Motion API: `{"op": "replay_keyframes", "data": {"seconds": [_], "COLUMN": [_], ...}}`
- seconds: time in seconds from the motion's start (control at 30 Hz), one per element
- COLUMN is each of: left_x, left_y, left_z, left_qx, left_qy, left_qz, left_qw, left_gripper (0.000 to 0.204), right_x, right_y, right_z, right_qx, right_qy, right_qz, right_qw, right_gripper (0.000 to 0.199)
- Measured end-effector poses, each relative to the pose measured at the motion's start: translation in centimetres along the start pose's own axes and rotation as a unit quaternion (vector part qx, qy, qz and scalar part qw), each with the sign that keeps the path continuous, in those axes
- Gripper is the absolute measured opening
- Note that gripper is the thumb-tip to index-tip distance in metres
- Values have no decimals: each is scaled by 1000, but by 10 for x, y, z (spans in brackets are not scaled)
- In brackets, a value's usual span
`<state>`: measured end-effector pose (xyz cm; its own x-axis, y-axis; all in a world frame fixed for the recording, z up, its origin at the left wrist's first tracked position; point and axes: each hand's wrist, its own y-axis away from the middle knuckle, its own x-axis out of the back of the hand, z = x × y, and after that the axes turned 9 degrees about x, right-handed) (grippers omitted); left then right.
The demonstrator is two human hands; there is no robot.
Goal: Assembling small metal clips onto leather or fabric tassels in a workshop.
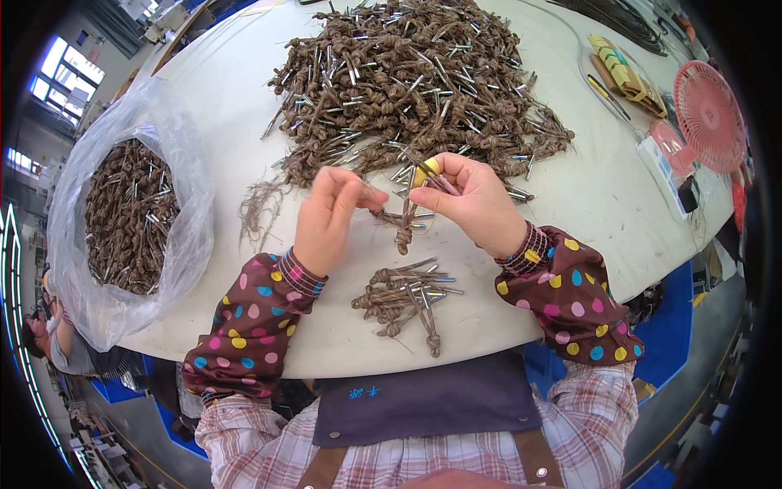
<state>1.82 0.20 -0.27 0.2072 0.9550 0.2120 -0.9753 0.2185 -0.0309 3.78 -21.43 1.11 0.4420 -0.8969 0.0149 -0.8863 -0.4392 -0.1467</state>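
My right hand [481,204] is closed in a pinch on a brown knotted cord [405,232] with metal tips, which hangs down from its fingers. A yellow wrap [425,172] shows at a fingertip, and a thin dark metal tool, perhaps thread snips, lies across the fingers; its full shape is hidden. Facing it, my left hand [330,218] has its thumb and fingers pressed together by the cord's loose strands; what lies between them is too small to make out. Below both hands lies a small group of knotted cords [391,300] with metal tips.
A large heap of knotted cords [407,90] covers the far middle of the white table [570,269]. Left stands a clear plastic bag [191,179] full of them, with loose fibres [261,210] nearby. A pink fan [709,114] and yellow-wrapped bundle [623,73] sit far right.
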Motion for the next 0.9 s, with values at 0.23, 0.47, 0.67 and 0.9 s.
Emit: {"op": "replay_keyframes", "data": {"seconds": [0.23,0.47,0.67,0.9], "left_x": [22,12,18,16], "left_y": [-2,7,4,5], "left_z": [2,11,23,17], "left_qx": [-35,37,12,-194], "left_qy": [-155,-38,-140,-251], "left_qz": [39,-203,-149,-70], "left_qw": [986,978,979,946], "left_gripper": [26,32,18,8], "right_x": [-3,-2,-2,3], "right_y": [1,3,5,5], "right_z": [-6,-10,-15,-15], "right_qx": [9,7,-33,-88], "right_qy": [-85,-123,-111,-95], "right_qz": [26,10,33,31], "right_qw": [996,992,993,991], "right_gripper": [18,17,15,17]}}
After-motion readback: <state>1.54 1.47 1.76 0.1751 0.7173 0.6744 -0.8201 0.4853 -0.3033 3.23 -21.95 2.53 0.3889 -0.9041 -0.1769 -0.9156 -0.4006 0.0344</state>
